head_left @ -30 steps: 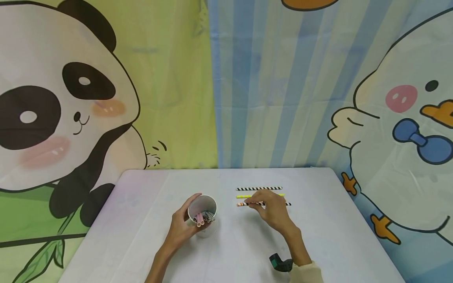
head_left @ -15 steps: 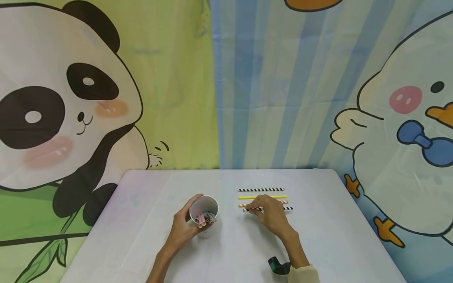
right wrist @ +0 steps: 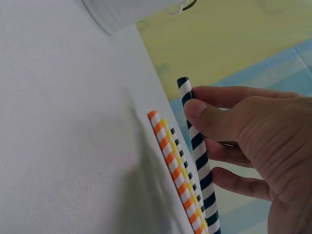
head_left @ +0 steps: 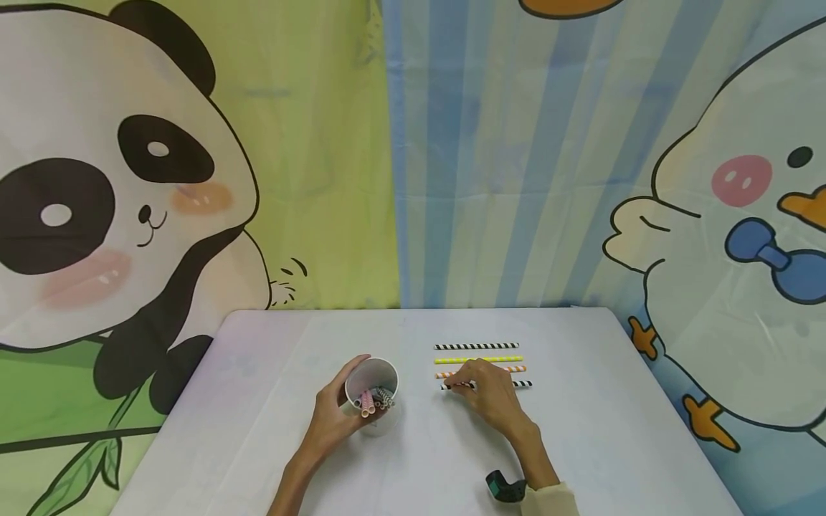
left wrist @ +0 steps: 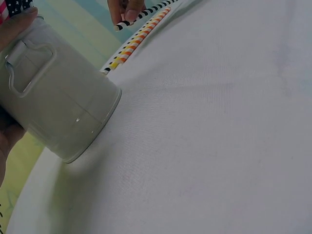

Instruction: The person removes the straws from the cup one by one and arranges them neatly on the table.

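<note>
My left hand (head_left: pixel 332 417) grips a white bucket-shaped cup (left wrist: pixel 63 97) with a small side handle, tilted with its mouth toward the head camera. Pink (head_left: pixel 366 405) and grey-looking patterned straws stand inside it. In my right hand (head_left: pixel 495 398), thumb and fingers pinch a black-and-white striped paper straw (right wrist: pixel 199 146) near its left end. It looks slightly raised off the table in the wrist views. Beyond it lie an orange-and-white straw (head_left: pixel 518 369), a yellow one (head_left: pixel 477 359) and another black-and-white one (head_left: pixel 476 346), roughly parallel; the right hand partly hides the orange straw.
A white table (head_left: pixel 258 430) carries everything. Behind its far edge hang curtains with a panda print (head_left: pixel 148 215) and a white bird print (head_left: pixel 729 308). A dark device (head_left: pixel 505 487) sits at my right wrist by the sleeve.
My right hand has drawn the black-and-white straw toward me, from along the orange straw to a separate line in front of it. The left hand and cup have hardly moved.
</note>
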Motion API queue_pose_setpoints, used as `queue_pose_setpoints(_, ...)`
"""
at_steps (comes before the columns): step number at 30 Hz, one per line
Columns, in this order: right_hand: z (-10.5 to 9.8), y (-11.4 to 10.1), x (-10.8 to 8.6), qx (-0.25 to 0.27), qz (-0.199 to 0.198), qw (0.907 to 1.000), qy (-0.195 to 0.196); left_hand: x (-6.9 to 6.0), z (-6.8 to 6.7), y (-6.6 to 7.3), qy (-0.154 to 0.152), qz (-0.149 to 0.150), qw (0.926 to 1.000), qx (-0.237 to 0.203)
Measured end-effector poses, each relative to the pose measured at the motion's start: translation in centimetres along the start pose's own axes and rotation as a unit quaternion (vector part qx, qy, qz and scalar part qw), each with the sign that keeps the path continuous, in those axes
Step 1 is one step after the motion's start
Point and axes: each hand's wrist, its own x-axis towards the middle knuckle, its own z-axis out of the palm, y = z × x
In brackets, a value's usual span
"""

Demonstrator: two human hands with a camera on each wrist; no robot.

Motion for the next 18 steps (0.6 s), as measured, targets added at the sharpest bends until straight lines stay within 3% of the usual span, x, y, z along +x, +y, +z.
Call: queue_pose_setpoints(18,0.99,0.46,-0.10,-0.007,0.002,1.0000,-0.004,-0.06,-0.02,-0.07,0.002,0.002,1.0000,0.002)
